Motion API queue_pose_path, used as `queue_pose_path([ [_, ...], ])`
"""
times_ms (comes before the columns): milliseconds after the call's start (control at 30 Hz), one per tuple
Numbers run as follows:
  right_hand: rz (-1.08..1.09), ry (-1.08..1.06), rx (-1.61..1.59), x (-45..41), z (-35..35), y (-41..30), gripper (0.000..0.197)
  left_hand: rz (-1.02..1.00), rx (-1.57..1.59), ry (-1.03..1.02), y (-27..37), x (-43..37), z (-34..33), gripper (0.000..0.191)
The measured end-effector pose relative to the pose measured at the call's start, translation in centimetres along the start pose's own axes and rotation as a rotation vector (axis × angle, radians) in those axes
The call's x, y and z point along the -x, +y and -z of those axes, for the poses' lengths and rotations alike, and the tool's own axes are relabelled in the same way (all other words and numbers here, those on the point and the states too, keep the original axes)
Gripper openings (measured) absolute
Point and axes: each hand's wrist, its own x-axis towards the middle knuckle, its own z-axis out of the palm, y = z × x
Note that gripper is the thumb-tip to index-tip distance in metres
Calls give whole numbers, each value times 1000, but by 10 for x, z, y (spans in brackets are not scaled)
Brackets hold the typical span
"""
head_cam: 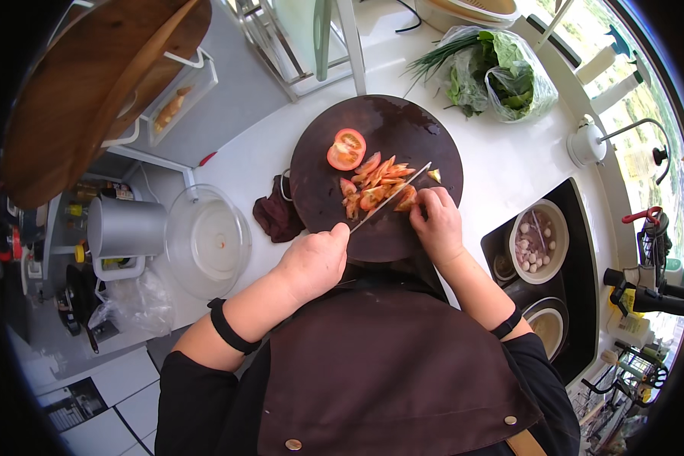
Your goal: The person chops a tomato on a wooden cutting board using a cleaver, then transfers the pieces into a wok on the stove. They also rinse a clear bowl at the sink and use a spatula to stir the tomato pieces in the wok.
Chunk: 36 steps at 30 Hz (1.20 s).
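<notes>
My left hand grips a kitchen knife, whose handle is hidden in the fist. The thin blade slants up to the right, seen nearly edge-on over a round dark cutting board. At the board's right side, my right hand has its fingertips curled against a tomato piece, just right of the blade. Sliced tomato pieces lie in a pile left of the blade. Behind them rests a tomato half, cut face up. A small tomato stem-end scrap sits beyond the knife tip.
Left of the board are a dark cloth and a clear bowl. Bagged leafy greens lie at the back right. The sink at right holds a white bowl with pale round pieces in liquid.
</notes>
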Motion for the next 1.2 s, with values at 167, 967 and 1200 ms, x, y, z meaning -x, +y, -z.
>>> queue_pose_path([
  [167, 20, 19, 56, 0, -4, 3, 17, -30, 57, -19, 14, 4, 5, 10],
  [967, 146, 6, 67, 3, 1, 18, 22, 5, 81, -60, 9, 3, 10, 15],
  [1200, 136, -11, 63, 3, 0, 17, 22, 46, 90, -84, 17, -5, -6, 14],
])
